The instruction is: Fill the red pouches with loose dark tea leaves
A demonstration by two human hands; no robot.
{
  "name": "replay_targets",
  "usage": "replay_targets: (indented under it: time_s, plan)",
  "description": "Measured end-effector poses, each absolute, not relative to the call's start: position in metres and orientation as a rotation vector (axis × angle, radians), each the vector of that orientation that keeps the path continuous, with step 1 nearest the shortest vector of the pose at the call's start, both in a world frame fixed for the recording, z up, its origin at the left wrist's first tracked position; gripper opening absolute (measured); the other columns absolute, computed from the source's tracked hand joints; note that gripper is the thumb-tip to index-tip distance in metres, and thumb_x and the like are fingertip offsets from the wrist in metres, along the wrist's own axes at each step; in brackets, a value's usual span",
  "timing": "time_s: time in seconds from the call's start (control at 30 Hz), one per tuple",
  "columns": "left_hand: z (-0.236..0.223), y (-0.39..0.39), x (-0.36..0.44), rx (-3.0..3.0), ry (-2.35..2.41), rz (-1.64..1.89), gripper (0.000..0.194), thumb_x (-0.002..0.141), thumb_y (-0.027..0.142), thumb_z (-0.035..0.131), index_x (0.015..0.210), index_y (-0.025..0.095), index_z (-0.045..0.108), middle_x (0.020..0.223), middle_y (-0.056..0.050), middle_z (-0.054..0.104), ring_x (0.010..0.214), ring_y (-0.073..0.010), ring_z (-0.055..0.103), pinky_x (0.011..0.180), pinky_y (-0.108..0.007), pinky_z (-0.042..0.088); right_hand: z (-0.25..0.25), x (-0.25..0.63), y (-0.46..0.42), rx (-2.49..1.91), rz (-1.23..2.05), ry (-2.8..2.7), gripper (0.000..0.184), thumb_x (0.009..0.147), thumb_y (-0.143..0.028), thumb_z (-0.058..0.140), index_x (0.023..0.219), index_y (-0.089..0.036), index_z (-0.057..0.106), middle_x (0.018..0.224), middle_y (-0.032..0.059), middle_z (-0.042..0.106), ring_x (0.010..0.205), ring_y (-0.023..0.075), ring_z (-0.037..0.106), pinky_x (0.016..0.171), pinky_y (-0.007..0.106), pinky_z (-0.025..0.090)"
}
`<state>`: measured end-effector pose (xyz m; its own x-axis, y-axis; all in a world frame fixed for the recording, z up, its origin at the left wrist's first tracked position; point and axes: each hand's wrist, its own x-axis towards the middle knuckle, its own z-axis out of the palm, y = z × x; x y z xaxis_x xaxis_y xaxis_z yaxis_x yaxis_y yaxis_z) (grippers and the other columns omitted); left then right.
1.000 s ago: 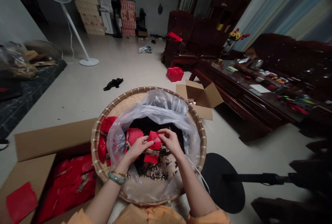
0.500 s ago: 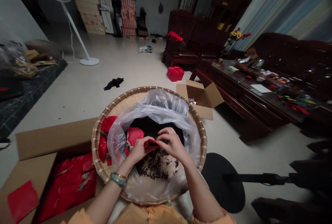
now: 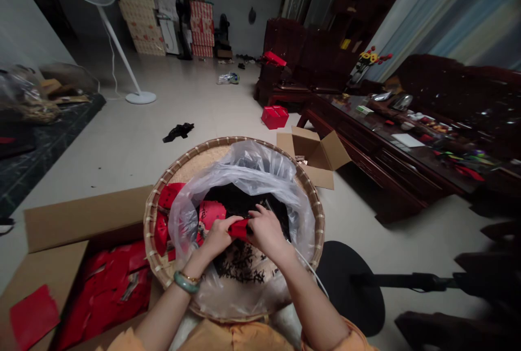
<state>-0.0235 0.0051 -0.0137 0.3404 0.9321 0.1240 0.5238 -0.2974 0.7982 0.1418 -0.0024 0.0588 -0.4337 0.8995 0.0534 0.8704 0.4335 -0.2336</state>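
Over the round woven basket [image 3: 319,215], my left hand [image 3: 217,236] grips a small red packet [image 3: 239,228] at its left side, the thumb along the upper edge. My right hand [image 3: 266,230] closes on the packet's right end, some of its fingers curled out of sight at the packet's dark opening. Below both hands, a clear plastic bag [image 3: 199,174] lies spread in the basket, holding dark, twisted dried leaves [image 3: 244,265] that look like loose tea. A pink-red printed packet [image 3: 212,212] rests among them, left of the hands. More red packets [image 3: 169,195] sit between bag and rim.
At left, an open carton [image 3: 87,215] holds many red packets [image 3: 109,286], and a red sheet [image 3: 35,316] lies on its flap. Another open carton [image 3: 313,155] stands beyond the basket, near a dark wooden table [image 3: 366,150]. A black round stand base [image 3: 350,286] is at right.
The red packet has turned from its printed face toward me to showing its dark opening. My right hand has gone from fingertip contact at its edge to curling over its right end.
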Motion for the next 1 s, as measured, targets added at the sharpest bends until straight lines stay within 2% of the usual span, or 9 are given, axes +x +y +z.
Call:
replay_targets:
  time_s: [0.1, 0.2, 0.4, 0.6, 0.67, 0.77, 0.83, 0.87, 1.0]
  plan:
    - [-0.012, 0.005, -0.023, 1.948, 1.316, 0.74, 0.041, 0.069, 0.011, 0.054, 0.107, 0.023, 0.066, 0.089, -0.004, 0.073, 0.074, -0.0193, 0.067, 0.066, -0.027, 0.049, 0.052, 0.138, 0.002, -1.568, 0.245, -2.518, 0.009, 0.066, -0.017, 0.069, 0.074, -0.018, 0.073, 0.091, 0.0125, 0.071, 0.108, 0.0346, 0.054, 0.081, 0.04, 0.043]
    - [-0.012, 0.005, -0.023, 1.936, 1.323, 0.724, 0.039, 0.068, 0.012, 0.056, 0.104, 0.022, 0.067, 0.086, -0.004, 0.073, 0.071, -0.0189, 0.067, 0.064, -0.026, 0.049, 0.051, 0.139, 0.003, -1.539, 0.291, -2.506, 0.007, 0.066, -0.019, 0.07, 0.072, -0.02, 0.073, 0.085, 0.0104, 0.072, 0.106, 0.0312, 0.056, 0.082, 0.038, 0.043]
    - [-0.02, 0.006, -0.022, 1.855, 1.289, 0.769, 0.031, 0.069, 0.02, 0.063, 0.1, 0.02, 0.068, 0.085, -0.004, 0.073, 0.074, -0.0189, 0.066, 0.067, -0.027, 0.05, 0.068, 0.155, 0.005, -1.416, 0.512, -2.334, 0.003, 0.067, -0.022, 0.07, 0.069, -0.024, 0.071, 0.091, 0.0035, 0.072, 0.111, 0.0273, 0.053, 0.093, 0.041, 0.04]
    - [-0.028, 0.009, -0.03, 1.675, 1.302, 0.927, 0.036, 0.064, 0.028, 0.072, 0.097, 0.015, 0.067, 0.085, -0.006, 0.072, 0.076, -0.0201, 0.065, 0.072, -0.03, 0.051, 0.083, 0.187, 0.007, -1.372, 0.734, -2.049, 0.003, 0.069, -0.022, 0.067, 0.07, -0.021, 0.069, 0.098, 0.006, 0.07, 0.113, 0.0247, 0.052, 0.094, 0.038, 0.041]
    - [-0.029, 0.01, -0.032, 1.599, 1.258, 0.993, 0.037, 0.063, 0.029, 0.073, 0.096, 0.014, 0.067, 0.086, -0.006, 0.071, 0.079, -0.0204, 0.065, 0.075, -0.031, 0.051, 0.082, 0.191, 0.005, -1.36, 0.779, -2.071, 0.011, 0.069, -0.022, 0.068, 0.08, -0.021, 0.069, 0.1, 0.0059, 0.069, 0.106, 0.0234, 0.056, 0.092, 0.037, 0.042]
    - [-0.028, 0.01, -0.03, 1.53, 1.231, 1.029, 0.038, 0.061, 0.03, 0.075, 0.095, 0.015, 0.067, 0.087, -0.006, 0.071, 0.08, -0.0213, 0.064, 0.077, -0.033, 0.051, 0.08, 0.186, 0.0, -1.326, 0.806, -2.069, 0.043, 0.067, -0.029, 0.072, 0.109, -0.022, 0.062, 0.111, 0.007, 0.064, 0.102, 0.0222, 0.058, 0.089, 0.036, 0.043]
    - [-0.024, 0.009, -0.026, 1.506, 1.222, 1.015, 0.038, 0.058, 0.03, 0.077, 0.093, 0.015, 0.067, 0.087, -0.007, 0.071, 0.08, -0.0217, 0.064, 0.077, -0.032, 0.05, 0.078, 0.176, -0.002, -1.276, 0.82, -2.028, 0.056, 0.066, -0.034, 0.073, 0.118, -0.022, 0.056, 0.111, 0.0072, 0.063, 0.098, 0.0208, 0.059, 0.084, 0.032, 0.046]
    - [-0.021, 0.008, -0.024, 1.487, 1.217, 1.002, 0.038, 0.057, 0.029, 0.077, 0.091, 0.015, 0.067, 0.086, -0.006, 0.071, 0.08, -0.0217, 0.063, 0.076, -0.032, 0.05, 0.076, 0.17, -0.002, -1.259, 0.83, -2.01, 0.052, 0.067, -0.034, 0.073, 0.116, -0.022, 0.058, 0.106, 0.0065, 0.065, 0.092, 0.0195, 0.06, 0.079, 0.029, 0.047]
    - [-0.005, 0.003, -0.017, 1.288, 1.19, 0.937, 0.046, 0.05, 0.032, 0.08, 0.09, 0.014, 0.064, 0.082, -0.004, 0.068, 0.076, -0.0204, 0.061, 0.069, -0.029, 0.049, 0.061, 0.155, 0.004, -1.351, 0.894, -1.849, 0.012, 0.074, -0.025, 0.066, 0.081, -0.018, 0.071, 0.075, 0.0031, 0.068, 0.067, 0.0139, 0.06, 0.061, 0.023, 0.044]
